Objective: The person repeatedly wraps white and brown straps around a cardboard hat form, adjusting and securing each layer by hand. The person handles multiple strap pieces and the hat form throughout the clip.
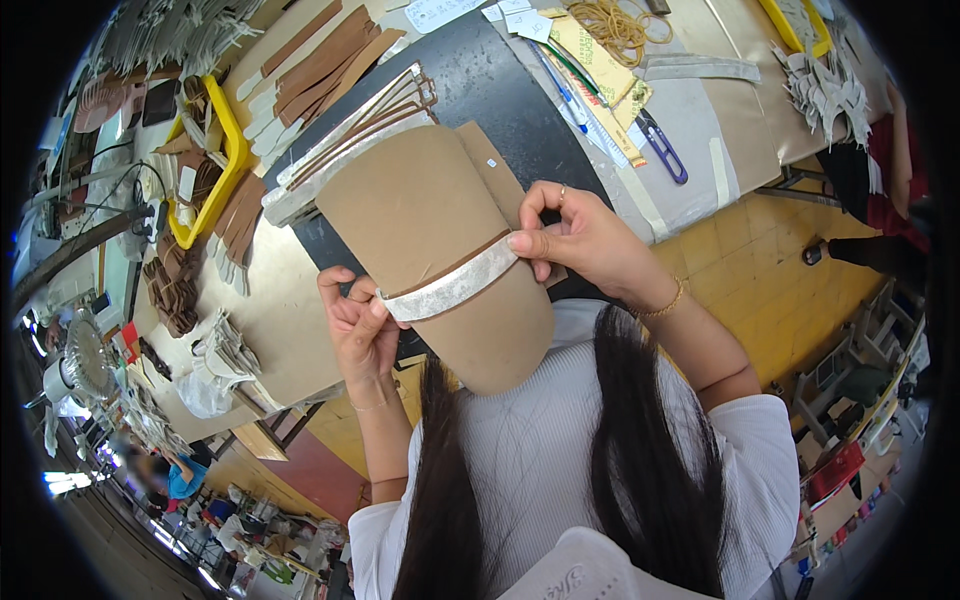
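A tan panel with rounded ends (415, 205) lies lengthwise in front of me, its near end reaching toward my body. Across it runs a strip with a whitish face and brown edges (450, 284). At the strip's left end, my left hand (358, 325) pinches it with thumb and fingers. My right hand (580, 238) grips the other end, thumb on top and index finger bent. Another brown piece (490, 165) shows behind the panel's right edge. Just beyond the panel, several brown-and-white strips (365, 135) are stacked on a black board (490, 85).
Brown strips (325, 65) lie at the far left, near a yellow tray (235, 170) of pieces. Blue thread snips (663, 152), pens (565, 90) and rubber bands (612, 30) sit at the far right. A fan (88, 358) stands left. Another person (890, 190) is at the right.
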The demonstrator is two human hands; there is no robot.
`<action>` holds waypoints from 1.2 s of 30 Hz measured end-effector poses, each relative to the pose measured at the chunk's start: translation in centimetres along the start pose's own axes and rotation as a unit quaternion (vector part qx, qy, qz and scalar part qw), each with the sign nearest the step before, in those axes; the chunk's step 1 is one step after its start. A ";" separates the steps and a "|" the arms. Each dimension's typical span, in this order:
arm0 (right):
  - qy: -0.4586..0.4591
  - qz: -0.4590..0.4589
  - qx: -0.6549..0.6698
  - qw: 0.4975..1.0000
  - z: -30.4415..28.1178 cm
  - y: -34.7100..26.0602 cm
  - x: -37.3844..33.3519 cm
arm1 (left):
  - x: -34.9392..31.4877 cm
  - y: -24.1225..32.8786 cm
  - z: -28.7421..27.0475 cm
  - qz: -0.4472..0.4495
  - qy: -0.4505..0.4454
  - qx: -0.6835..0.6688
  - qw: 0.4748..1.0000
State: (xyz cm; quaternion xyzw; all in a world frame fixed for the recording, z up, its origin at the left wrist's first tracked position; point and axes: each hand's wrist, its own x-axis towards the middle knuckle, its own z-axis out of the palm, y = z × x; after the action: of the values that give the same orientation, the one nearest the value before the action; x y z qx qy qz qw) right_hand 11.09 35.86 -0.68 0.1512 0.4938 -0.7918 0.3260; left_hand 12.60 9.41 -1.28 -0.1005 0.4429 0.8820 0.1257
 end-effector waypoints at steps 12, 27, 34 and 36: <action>0.210 -0.422 -0.468 0.747 2.0 -7.4 -1.8 | -1.6 1.5 0.4 0.028 -0.002 -0.054 0.998; -0.146 -0.421 -0.612 0.653 6.0 -3.1 -2.2 | -1.5 -0.2 1.1 0.033 0.023 -0.065 0.997; -0.090 -0.475 -0.486 0.728 3.1 -0.3 -0.9 | -1.1 -0.2 0.6 0.018 0.022 -0.076 0.997; -0.036 -0.431 -0.420 0.798 2.9 1.0 -1.0 | -1.2 -0.4 0.5 0.011 0.020 -0.080 0.997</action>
State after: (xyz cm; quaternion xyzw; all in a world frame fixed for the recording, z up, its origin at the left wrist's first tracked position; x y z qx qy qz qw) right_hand 12.71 33.35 0.60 -0.2574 0.7798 -0.5707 0.0006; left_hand 13.79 9.84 -0.95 -0.1231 0.3741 0.9139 0.0986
